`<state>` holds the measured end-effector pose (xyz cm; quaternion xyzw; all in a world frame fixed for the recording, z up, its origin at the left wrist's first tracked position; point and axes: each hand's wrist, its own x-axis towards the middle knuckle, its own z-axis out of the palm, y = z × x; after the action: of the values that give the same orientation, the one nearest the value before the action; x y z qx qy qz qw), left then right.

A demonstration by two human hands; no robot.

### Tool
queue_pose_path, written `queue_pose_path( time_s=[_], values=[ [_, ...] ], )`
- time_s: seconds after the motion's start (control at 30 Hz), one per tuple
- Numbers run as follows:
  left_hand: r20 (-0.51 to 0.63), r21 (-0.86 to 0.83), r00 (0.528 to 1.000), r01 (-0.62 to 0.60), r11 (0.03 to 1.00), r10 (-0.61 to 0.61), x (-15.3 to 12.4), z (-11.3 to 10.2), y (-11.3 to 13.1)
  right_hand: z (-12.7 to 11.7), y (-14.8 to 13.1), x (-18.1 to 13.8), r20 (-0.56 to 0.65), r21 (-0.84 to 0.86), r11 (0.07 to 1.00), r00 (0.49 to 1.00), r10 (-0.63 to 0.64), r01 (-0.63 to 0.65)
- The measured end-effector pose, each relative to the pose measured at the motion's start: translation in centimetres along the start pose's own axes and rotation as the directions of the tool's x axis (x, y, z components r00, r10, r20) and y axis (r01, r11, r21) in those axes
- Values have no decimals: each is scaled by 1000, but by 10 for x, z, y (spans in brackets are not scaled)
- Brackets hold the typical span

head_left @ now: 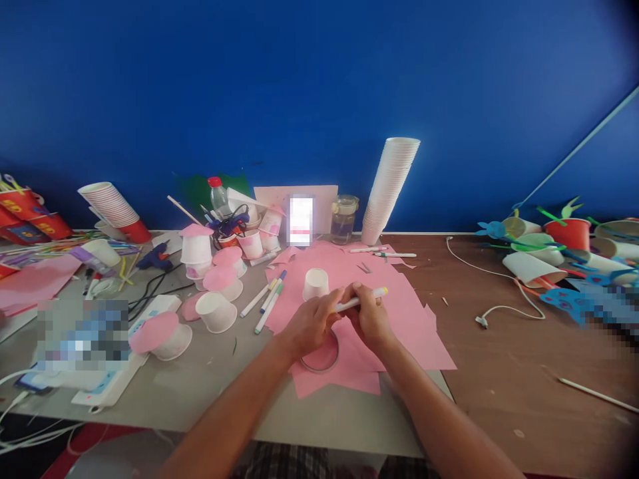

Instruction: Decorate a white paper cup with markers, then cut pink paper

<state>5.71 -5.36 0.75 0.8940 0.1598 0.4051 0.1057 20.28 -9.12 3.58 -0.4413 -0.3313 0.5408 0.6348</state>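
A white marker with a yellow end (355, 301) is held level above the pink paper (404, 326). My left hand (312, 324) pinches its left part, and my right hand (370, 318) closes round it nearer the yellow end. Some fingertips are hidden behind the hands. Just behind my left hand, a white paper cup (316, 283) stands on the paper. Partly under that hand lies a thin ring (320, 368) flat on the paper. Several markers (269, 299) lie to the left, at the paper's edge.
Paper cups with pink paper tops (162, 334) stand and lie at left, beside a white power strip (132, 352). At the back are a tall leaning cup stack (391, 189), a glass jar (344, 219) and a lit phone (301, 219). A white cable (514, 309) crosses the brown table.
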Motion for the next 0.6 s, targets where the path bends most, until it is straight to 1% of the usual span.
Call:
queue_pose_path(
  time_s=[0.03,0.1,0.17,0.2,0.27,0.3,0.37,0.4,0.43,0.47,0.5,0.53,0.57,0.6],
  values=[
    [18,-17,1000,14,1000,-13,1,1,0,0,1,0,-12,-5,1000,1000,1,-1],
    [73,-61,995,78,995,-73,3,1,1,0,3,1,-27,0,1000,1000,1,-1],
    [123,-84,982,155,984,-144,5,0,4,0,1,2,-11,14,1000,1000,-4,4],
    [126,-77,978,176,981,-166,6,-1,6,-1,-1,3,5,20,1000,1000,-14,13],
    [79,-45,983,171,984,-167,7,-6,7,-5,-7,6,16,34,998,999,-50,50],
    [40,-26,987,160,987,-158,8,-9,7,-8,-11,8,2,42,996,997,-81,81],
    [-49,26,983,179,983,-178,8,-18,2,-18,-19,13,-98,48,981,978,-184,189],
    [-98,78,967,242,967,-234,8,-23,-2,-24,-21,17,-151,14,965,955,-257,262],
    [-162,156,931,351,923,-326,7,-28,-7,-30,-22,20,-225,-71,939,912,-343,336],
    [-226,240,875,476,846,-428,7,-34,-13,-35,-22,23,-270,-205,909,872,-408,362],
    [-232,310,822,570,761,-520,7,-40,-18,-40,-20,26,-285,-358,864,840,-462,354],
    [-204,382,771,631,675,-604,7,-45,-23,-45,-17,29,-271,-502,800,818,-507,329],
    [-161,469,710,666,580,-685,7,-49,-27,-48,-13,32,-228,-630,717,810,-540,300],
    [-110,549,652,669,501,-750,7,-53,-30,-50,-8,34,-148,-733,619,821,-552,284]
  ],
)
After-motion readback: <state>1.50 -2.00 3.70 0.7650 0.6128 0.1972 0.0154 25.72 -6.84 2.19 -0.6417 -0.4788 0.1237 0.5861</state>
